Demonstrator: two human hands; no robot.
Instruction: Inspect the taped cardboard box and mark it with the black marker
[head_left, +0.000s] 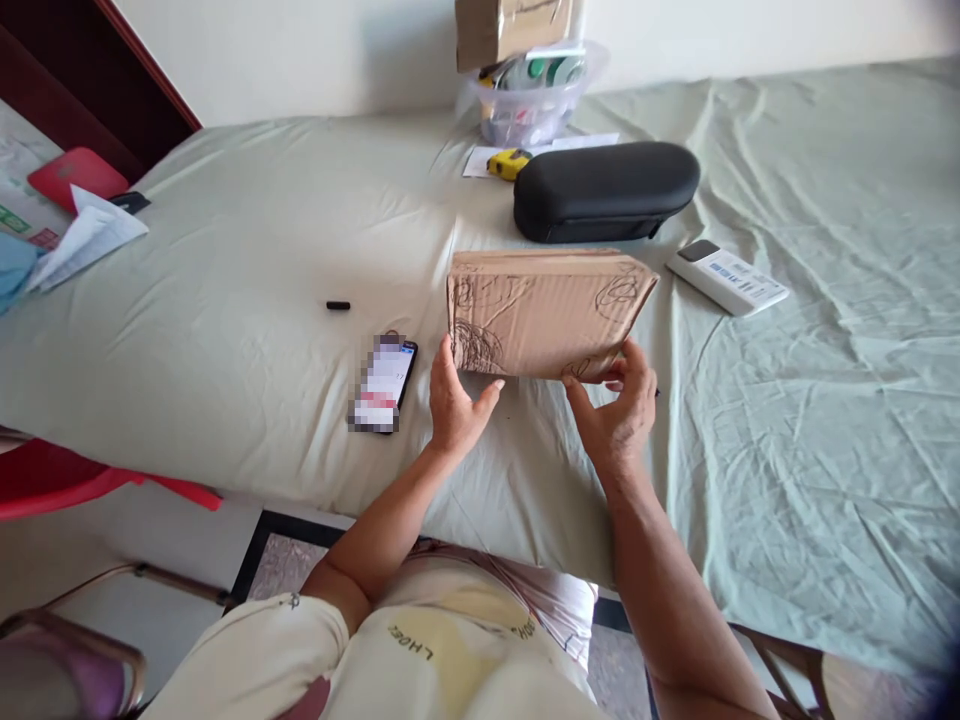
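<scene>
A flat piece of brown cardboard (pixel 544 310) with dark pen scribbles on its face stands tilted above the bed. My left hand (pixel 456 400) grips its lower left corner, thumb under the edge. My right hand (pixel 619 405) pinches its lower right edge, and a dark pen tip shows just past those fingers. Both hands are closed on the cardboard.
A phone (pixel 384 385) and a small black cap (pixel 338 305) lie left on the pale green sheet (pixel 810 400). Behind are a black case (pixel 604 190), a white remote (pixel 726 277), a yellow tape measure (pixel 508 163) and a plastic tub (pixel 531 100). Papers (pixel 82 240) lie far left.
</scene>
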